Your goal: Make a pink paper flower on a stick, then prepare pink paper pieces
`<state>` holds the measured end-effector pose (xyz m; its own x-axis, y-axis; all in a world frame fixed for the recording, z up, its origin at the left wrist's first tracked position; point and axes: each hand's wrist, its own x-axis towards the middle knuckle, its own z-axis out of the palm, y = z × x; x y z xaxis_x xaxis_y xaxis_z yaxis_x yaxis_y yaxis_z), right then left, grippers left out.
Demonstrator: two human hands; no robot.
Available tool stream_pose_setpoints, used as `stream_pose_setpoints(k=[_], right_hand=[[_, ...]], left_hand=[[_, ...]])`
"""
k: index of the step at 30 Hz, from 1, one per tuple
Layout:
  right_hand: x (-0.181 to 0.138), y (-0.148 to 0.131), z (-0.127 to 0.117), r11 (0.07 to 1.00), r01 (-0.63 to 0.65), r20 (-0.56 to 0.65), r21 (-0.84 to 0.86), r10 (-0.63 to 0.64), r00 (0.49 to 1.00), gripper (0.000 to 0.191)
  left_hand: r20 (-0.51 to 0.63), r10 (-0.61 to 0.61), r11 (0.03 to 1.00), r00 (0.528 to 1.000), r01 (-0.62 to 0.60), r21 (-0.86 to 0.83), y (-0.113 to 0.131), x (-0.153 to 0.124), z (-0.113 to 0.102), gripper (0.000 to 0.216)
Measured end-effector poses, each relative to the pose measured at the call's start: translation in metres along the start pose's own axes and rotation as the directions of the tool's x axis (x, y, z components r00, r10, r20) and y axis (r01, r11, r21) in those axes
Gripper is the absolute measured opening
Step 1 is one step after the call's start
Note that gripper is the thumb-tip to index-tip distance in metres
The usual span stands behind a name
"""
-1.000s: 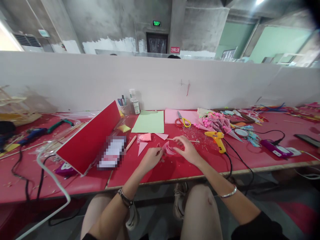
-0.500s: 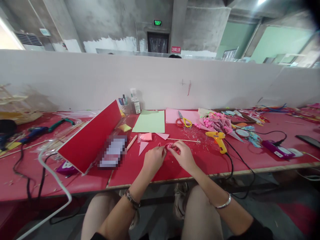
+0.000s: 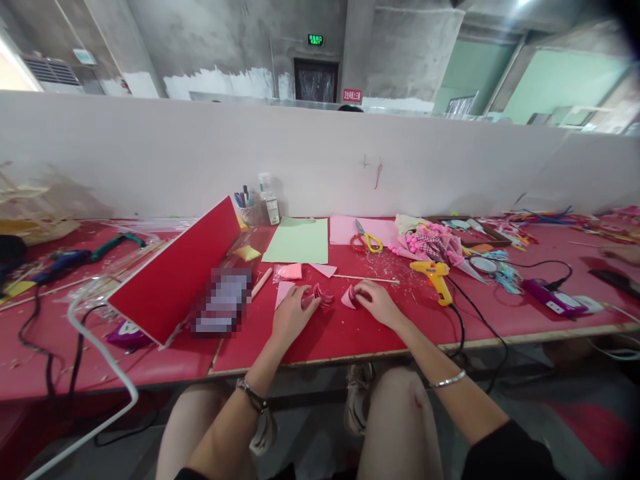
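My left hand [image 3: 291, 312] is over the red tabletop, its thumb and fingers closed on a curled, ridged pink paper piece [image 3: 325, 297]. To its right, my right hand [image 3: 379, 303] pinches a small curved pink paper piece [image 3: 349, 298] between thumb and fingertips. A gap separates the two pieces. Partly under my left hand lies a flat pink paper triangle [image 3: 283, 291]. Beyond the hands are another pink paper triangle [image 3: 324, 269], a small bag of pink clay-like material [image 3: 290, 271] and a thin wooden stick [image 3: 367, 277].
A yellow glue gun [image 3: 436, 277] lies right of my hands, its cord running off the table edge. Scissors [image 3: 366, 241] rest on pink sheets near green paper [image 3: 297, 241]. Left stand a blurred phone [image 3: 225, 300] and a slanted red board [image 3: 185, 273]. Another person's hand [image 3: 625, 253] shows far right.
My hands, together at one pink piece before, have moved apart, the left going left and the right going right. Each now has a pink piece. Another person's hand has appeared far right.
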<state>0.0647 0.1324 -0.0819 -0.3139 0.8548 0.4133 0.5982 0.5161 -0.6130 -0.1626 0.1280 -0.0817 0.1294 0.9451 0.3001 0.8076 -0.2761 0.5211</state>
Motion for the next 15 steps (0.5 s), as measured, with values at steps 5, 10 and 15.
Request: stream_pose_setpoints(k=[5, 10, 15], right_hand=[[0.020, 0.005, -0.006, 0.998, 0.027, 0.029, -0.052, -0.026, 0.999, 0.012], [0.015, 0.015, -0.007, 0.991, -0.059, -0.086, -0.119, 0.049, 0.995, 0.018], [-0.030, 0.025, -0.043, 0.955, -0.237, -0.326, -0.176, 0.171, 0.930, 0.013]], left_hand=[[0.076, 0.083, 0.995, 0.994, -0.078, -0.067, 0.001, 0.015, 0.007, 0.031], [0.138, 0.151, 0.986, 0.979, -0.139, -0.094, -0.004, 0.024, 0.009, 0.026], [0.169, 0.225, 0.970, 0.960, -0.204, -0.133, -0.005, 0.026, 0.007, 0.029]])
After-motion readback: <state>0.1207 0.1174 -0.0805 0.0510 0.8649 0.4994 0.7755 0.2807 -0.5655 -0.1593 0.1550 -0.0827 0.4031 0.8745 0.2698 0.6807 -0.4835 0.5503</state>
